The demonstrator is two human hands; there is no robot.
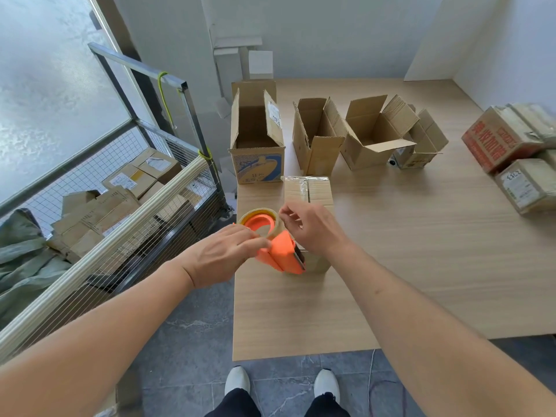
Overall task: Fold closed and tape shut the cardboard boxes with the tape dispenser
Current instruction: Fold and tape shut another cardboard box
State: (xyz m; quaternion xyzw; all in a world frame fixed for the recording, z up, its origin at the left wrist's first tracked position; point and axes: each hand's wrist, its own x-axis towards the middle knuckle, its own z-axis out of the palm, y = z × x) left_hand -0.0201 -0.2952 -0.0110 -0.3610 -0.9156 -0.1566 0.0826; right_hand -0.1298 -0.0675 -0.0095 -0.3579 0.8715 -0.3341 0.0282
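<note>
- Two hands meet over the small closed box near the left edge of the table. That box is my landmark.
- Left hand grips the orange tape dispenser just in front of the box. Right hand hovers above the box, fingers pinched, probably on the tape's loose end, though the clear tape is too faint to be sure.
- Judging the step: pull the tape out straight, press the end down past the box's edge, then run along the centre seam.
- Box looks plain brown, flaps folded flat, with a shiny strip already on its far end.
- Behind the box, four open boxes stand in a row, flaps up, waiting.
- Far right of it, sealed boxes are stacked.
</note>
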